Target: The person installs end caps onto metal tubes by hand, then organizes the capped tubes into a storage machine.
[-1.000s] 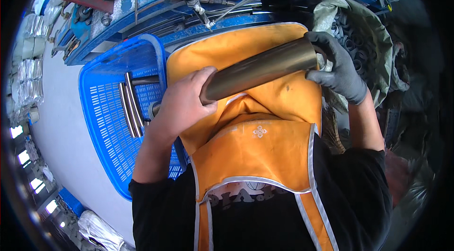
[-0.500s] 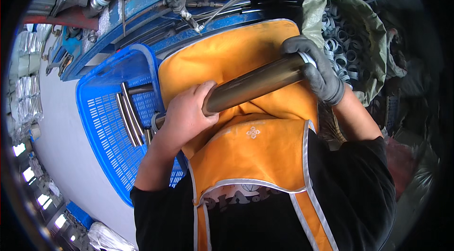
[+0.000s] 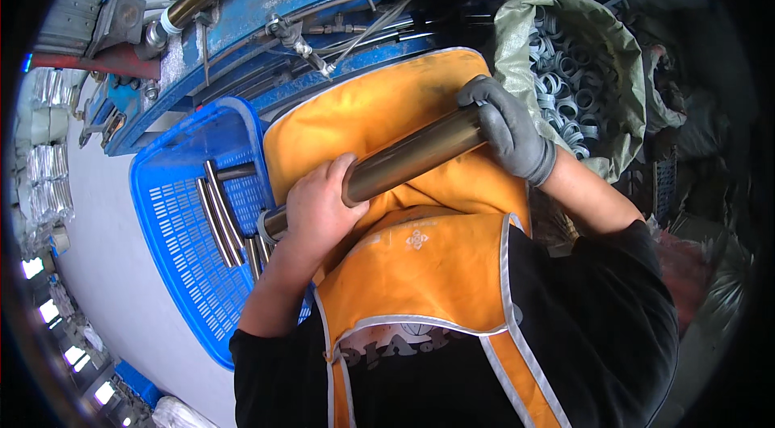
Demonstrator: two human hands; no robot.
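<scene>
The bare left hand [image 3: 319, 210] and the grey-gloved right hand [image 3: 507, 131] both have their fingers clamped around a dark metal tube [image 3: 408, 160], which lies slanted across the orange apron [image 3: 420, 267] at the person's front, its left end lower. The left fingers wrap the tube near its lower end, the right fingers its upper end. A blue basket [image 3: 182, 267] holding further tubes [image 3: 218, 214] sits just left of the left hand; a sack [image 3: 517, 33] of metal rings [image 3: 565, 89] stands beyond the right hand.
</scene>
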